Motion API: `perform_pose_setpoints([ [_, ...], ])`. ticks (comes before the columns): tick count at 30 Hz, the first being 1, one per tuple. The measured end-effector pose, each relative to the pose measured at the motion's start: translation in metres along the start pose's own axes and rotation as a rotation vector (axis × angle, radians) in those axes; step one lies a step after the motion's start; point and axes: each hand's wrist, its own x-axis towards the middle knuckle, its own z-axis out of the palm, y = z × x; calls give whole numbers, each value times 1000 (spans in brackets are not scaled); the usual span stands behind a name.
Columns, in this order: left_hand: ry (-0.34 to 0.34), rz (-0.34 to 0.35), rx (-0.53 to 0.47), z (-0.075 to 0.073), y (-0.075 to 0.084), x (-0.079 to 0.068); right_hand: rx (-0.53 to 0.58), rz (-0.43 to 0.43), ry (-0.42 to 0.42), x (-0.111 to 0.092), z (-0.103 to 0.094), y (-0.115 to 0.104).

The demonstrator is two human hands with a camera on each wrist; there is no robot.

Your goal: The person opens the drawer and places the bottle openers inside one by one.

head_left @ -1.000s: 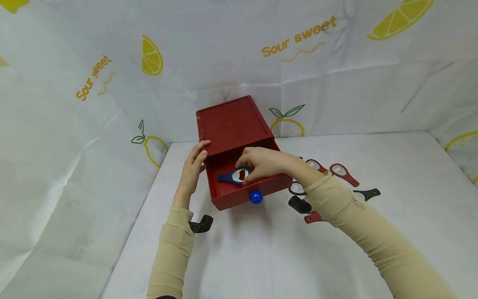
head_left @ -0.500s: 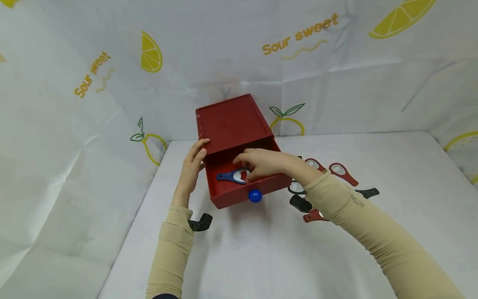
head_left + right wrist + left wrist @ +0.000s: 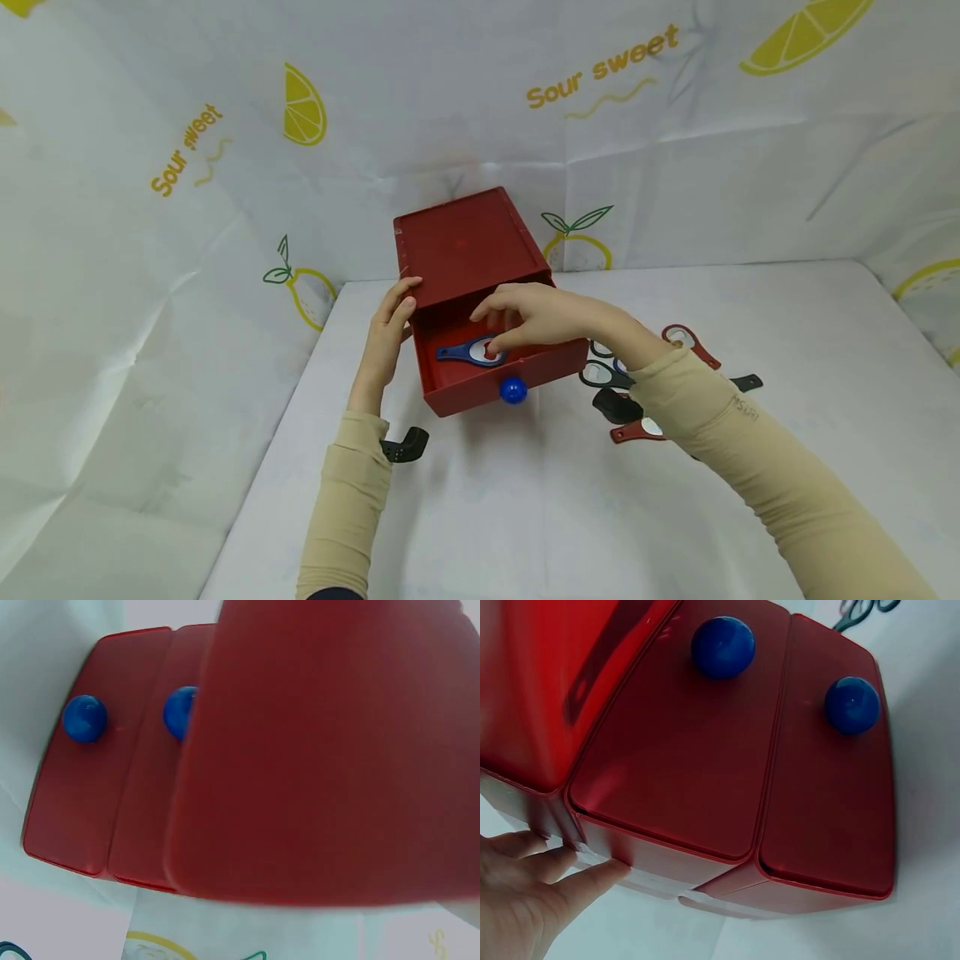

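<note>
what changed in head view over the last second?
The right hand rose and shifted slightly right, its fingers spreading off the blue opener, which looks let go and lies in the drawer. Whether the thumb still touches it, I can't tell.

Unchanged: left hand against the left side of the cabinet, drawer pulled out.

Left hand (image 3: 525, 896) lower left, fingers extended, fingertips touching side of red cabinet (image 3: 660, 859). Two closed drawer fronts (image 3: 667, 750), one blue knob (image 3: 723, 648) each. Pulled-out drawer (image 3: 517, 712) upper left; dark long shape (image 3: 604, 660) showing through, maybe a handle. Dark loops (image 3: 845, 624) at top edge.
</note>
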Motion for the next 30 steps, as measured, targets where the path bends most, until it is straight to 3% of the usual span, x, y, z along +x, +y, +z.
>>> perform_pose_setpoints([
  [6, 6, -8, 4, 0, 0, 1, 197, -43, 120, -19, -15, 9],
  [13, -15, -19, 17, 0, 0, 1, 414, 7, 255, -53, -29, 33],
  [21, -10, -29, 17, -1, -2, -2, 387, 91, 408, -105, -33, 77],
  [30, -10, -16, 33, -1, 0, -2, 288, 318, 479, -148, -25, 137],
])
